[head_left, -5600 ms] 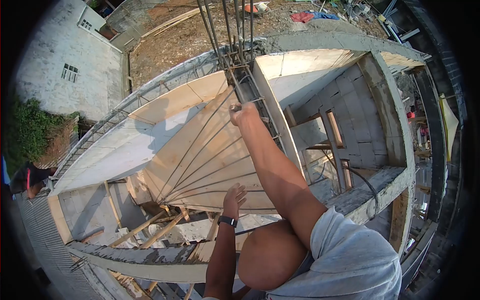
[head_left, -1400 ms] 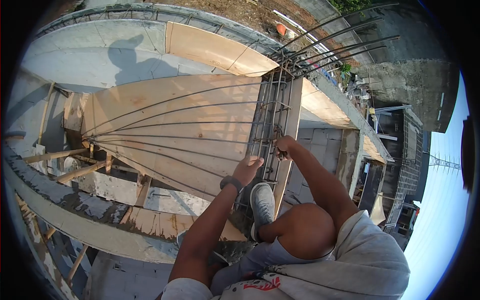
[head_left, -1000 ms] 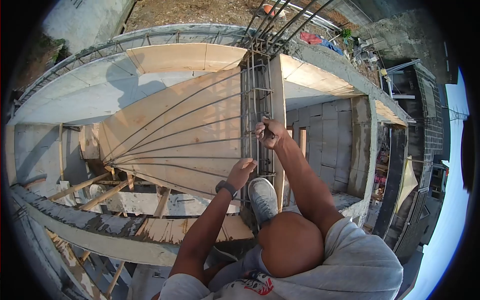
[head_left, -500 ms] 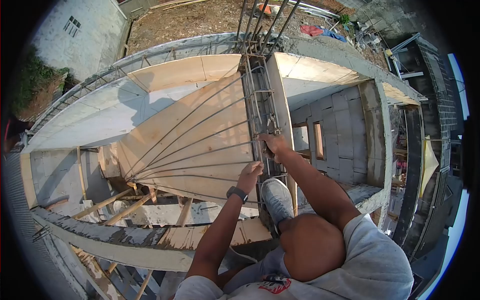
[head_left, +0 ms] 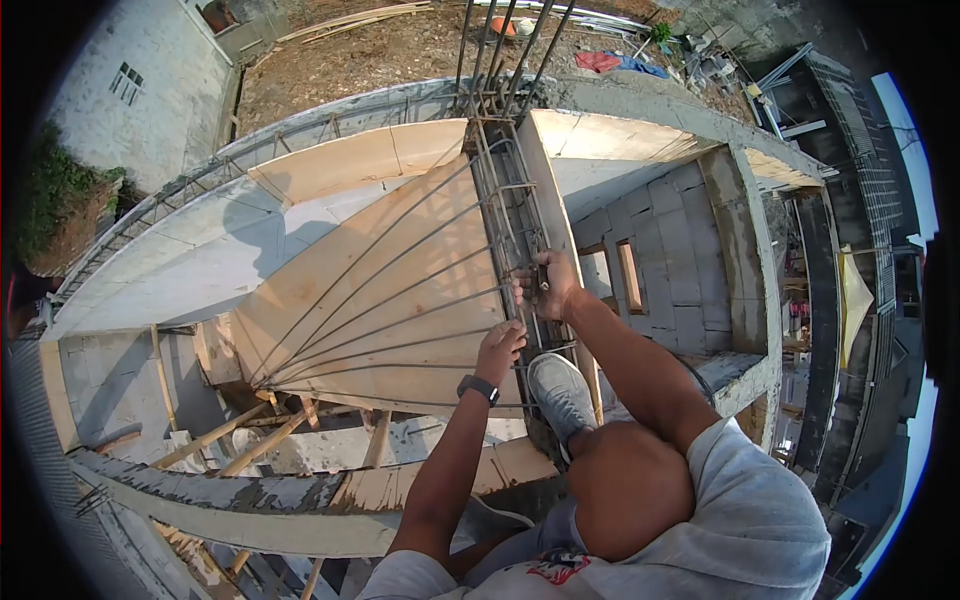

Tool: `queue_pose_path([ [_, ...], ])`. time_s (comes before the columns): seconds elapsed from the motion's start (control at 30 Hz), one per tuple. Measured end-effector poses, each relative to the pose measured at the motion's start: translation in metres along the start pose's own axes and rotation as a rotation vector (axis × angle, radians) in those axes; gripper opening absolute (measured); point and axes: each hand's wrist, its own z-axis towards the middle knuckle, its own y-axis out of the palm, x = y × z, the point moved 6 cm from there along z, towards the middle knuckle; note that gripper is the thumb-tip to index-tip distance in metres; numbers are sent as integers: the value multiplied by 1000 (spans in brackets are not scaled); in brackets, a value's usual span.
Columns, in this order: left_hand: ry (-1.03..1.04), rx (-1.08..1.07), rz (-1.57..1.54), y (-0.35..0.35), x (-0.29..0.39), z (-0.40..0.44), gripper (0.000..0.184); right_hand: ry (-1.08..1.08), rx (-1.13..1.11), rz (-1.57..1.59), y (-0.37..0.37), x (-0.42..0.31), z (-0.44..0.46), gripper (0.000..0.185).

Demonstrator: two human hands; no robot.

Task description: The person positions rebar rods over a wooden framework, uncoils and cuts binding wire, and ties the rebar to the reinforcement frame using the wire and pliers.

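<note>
My right hand point(head_left: 554, 286) is closed at the right side of the long rebar cage point(head_left: 508, 190). A small dark metal tool point(head_left: 543, 274) shows in its grip, its kind unclear. Just below and to the left, my left hand point(head_left: 501, 347) has its fingers curled beside the cage, near the end of a thin steel bar point(head_left: 440, 338). Whether it grips that bar or something smaller is hidden. Several such bars fan out from the cage over a sloping plywood panel point(head_left: 380, 260), meeting at its lower left corner. A dark watch sits on my left wrist.
My grey shoe point(head_left: 560, 388) rests on the beam beside the cage. Upright rebar point(head_left: 505, 50) rises at the far end. Plywood form boards point(head_left: 550, 165) edge the beam. To the right lies a deep opening with block walls point(head_left: 675, 250); timber props point(head_left: 265, 440) stand at lower left.
My right hand has drawn slightly up and away from the bars, showing the dark tool in it. My left hand stays near the same bar. The view has shifted a little.
</note>
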Motion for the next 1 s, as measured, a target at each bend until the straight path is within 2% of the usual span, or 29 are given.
queue_pose_path([
  [0.03, 2, 15, 7, -2, 1, 1, 65, 5, 48, -98, -5, -3, 5, 33],
  [0.13, -1, 33, 19, -16, 1, 0, 64, -195, 184, -569, -2, -17, 4, 29],
  [0.17, -1, 27, 17, -17, 1, 1, 63, -201, 169, -654, -1, -18, 5, 27],
  [0.27, 25, -17, -8, -23, 7, 0, 63, -153, 40, -352, -12, -8, 29, 25],
  [0.37, 11, 0, -9, -26, 1, 3, 63, -157, -181, 340, -12, 2, 41, 31],
  [0.47, -9, 21, -24, -21, -8, 3, 62, -95, -149, 319, 1, 8, 9, 26],
  [0.57, -28, 13, -1, -13, -1, -2, 61, 62, -349, 178, -16, 20, 32, 23],
  [0.67, -32, 2, -11, -12, -1, -1, 61, 147, -441, 198, -19, 18, 23, 21],
  [0.8, -23, -10, 14, -16, 5, 1, 59, -33, -94, -133, -6, 4, 7, 28],
  [1.0, -10, -21, 8, -24, 7, 1, 53, -28, -134, 236, -14, 11, 14, 34],
])
